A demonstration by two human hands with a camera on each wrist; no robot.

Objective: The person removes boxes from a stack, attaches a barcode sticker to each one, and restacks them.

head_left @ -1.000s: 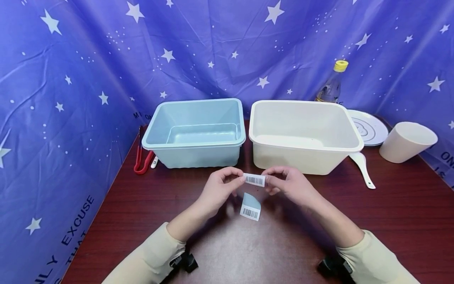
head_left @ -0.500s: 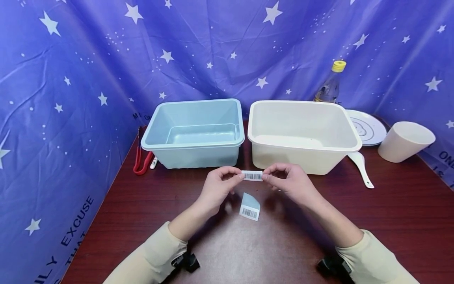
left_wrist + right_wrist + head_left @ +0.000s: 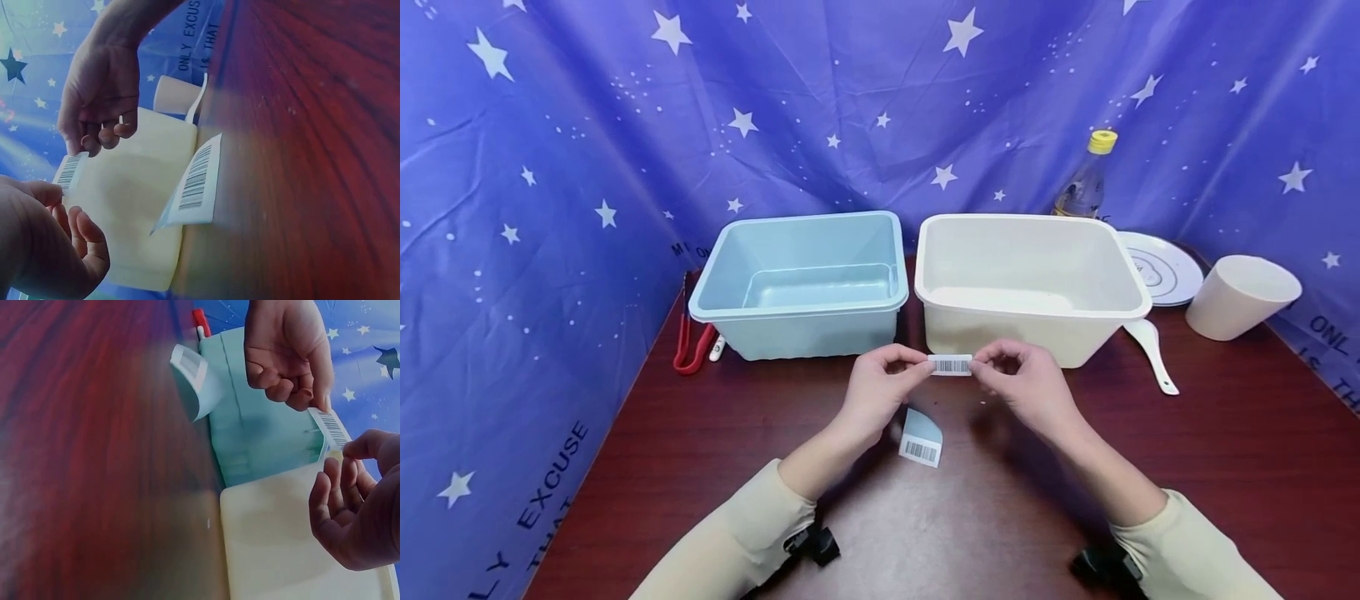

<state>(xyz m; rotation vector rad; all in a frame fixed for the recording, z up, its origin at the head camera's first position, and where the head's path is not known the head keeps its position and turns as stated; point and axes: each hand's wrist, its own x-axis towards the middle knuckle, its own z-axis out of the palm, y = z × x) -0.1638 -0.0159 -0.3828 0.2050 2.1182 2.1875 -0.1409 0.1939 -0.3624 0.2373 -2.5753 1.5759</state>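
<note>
A small white barcode sticker (image 3: pixel 951 364) is held in the air between both hands, just in front of the cream tub (image 3: pixel 1131 287). My left hand (image 3: pixel 925 367) pinches its left end with thumb and forefinger. My right hand (image 3: pixel 978 367) pinches the right end the same way. In the left wrist view the sticker (image 3: pixel 70 172) hangs between my left hand (image 3: pixel 53 194) and the right hand (image 3: pixel 84 144). On the table below lies a curled pale blue label (image 3: pixel 921 437) with a barcode strip. The light blue tub (image 3: pixel 715 287) stands left of the cream one.
Red tongs (image 3: pixel 688 342) lie left of the blue tub. Behind and right of the cream tub are a yellow-capped bottle (image 3: pixel 1086 179), a white plate (image 3: pixel 1168 271), a tilted beige cup (image 3: pixel 1240 296) and a white spoon (image 3: pixel 1150 350). Blue star cloth walls the table.
Both hands have carried the sticker a little away from me, toward the tubs, and it now lies more level. The blue label on the table has not moved.
</note>
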